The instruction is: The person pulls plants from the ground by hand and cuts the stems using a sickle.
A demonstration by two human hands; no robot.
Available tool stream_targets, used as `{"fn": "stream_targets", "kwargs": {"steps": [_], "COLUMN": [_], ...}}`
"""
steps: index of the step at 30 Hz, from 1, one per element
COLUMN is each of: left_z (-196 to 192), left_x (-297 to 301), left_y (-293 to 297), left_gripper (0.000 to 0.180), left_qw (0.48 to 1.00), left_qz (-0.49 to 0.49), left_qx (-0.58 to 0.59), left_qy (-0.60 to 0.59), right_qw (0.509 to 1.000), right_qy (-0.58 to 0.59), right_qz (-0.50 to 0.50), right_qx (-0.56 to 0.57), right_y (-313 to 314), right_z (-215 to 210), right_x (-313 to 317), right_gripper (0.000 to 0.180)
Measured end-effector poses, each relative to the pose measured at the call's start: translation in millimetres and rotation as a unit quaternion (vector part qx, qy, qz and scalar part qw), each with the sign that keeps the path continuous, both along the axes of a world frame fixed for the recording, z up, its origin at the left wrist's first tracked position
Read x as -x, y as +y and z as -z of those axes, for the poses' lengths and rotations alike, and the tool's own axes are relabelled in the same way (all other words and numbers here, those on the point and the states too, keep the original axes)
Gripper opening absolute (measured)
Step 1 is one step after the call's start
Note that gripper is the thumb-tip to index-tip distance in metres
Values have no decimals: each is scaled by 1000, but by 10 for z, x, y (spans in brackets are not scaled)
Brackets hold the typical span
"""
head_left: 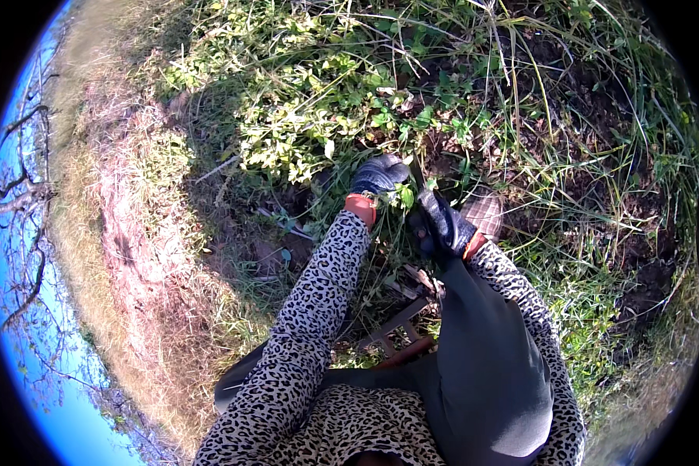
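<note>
My left hand, in a dark grey glove with an orange cuff, is closed around green weed stems low among leafy plants. Just to its right, my right hand wears a similar glove and is closed too. A narrow dark blade-like piece rises from its fingers toward the leaves; the handle is hidden in the grip, so the exact kind of tool is unclear. Pale green leafy weeds grow thickly beyond my left hand.
A checked shoe shows beside my right wrist. Between my legs is a grey-brown slatted frame with an orange-red bar. Long grass and dark soil lie to the right, dry reddish ground and bare branches to the left.
</note>
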State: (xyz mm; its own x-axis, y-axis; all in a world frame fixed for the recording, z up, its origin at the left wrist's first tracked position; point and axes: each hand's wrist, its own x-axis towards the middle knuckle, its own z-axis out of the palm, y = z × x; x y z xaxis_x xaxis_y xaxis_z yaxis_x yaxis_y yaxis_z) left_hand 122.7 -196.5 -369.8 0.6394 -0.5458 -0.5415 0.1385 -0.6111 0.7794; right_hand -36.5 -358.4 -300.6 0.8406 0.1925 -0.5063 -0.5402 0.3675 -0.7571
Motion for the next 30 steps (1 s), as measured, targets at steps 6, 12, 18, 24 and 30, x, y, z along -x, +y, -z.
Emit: {"fn": "stream_targets", "kwargs": {"steps": [6,12,18,24,30], "left_z": [-392,-350,-770,-1285,-1749], "left_x": [58,34,129,425,639], "left_y": [-175,-116,189,2004,2966], "left_gripper": [39,42,33,36,33], "left_qw": [999,990,947,781,786], "left_qz": [15,65,211,413,339], "left_qx": [-46,-108,-173,-455,-511], "left_qy": [-23,-69,-169,-107,-74], "right_qw": [995,981,997,890,839], "right_qy": [62,-115,-1,36,8], "right_qz": [-69,-77,-20,83,126], "right_qx": [31,137,-75,-447,-529], "right_y": [-140,-65,-188,-215,-228], "right_z": [-12,205,56,-206,-148], "right_x": [-90,-22,-63,103,371], "right_gripper": [40,38,30,59,55]}}
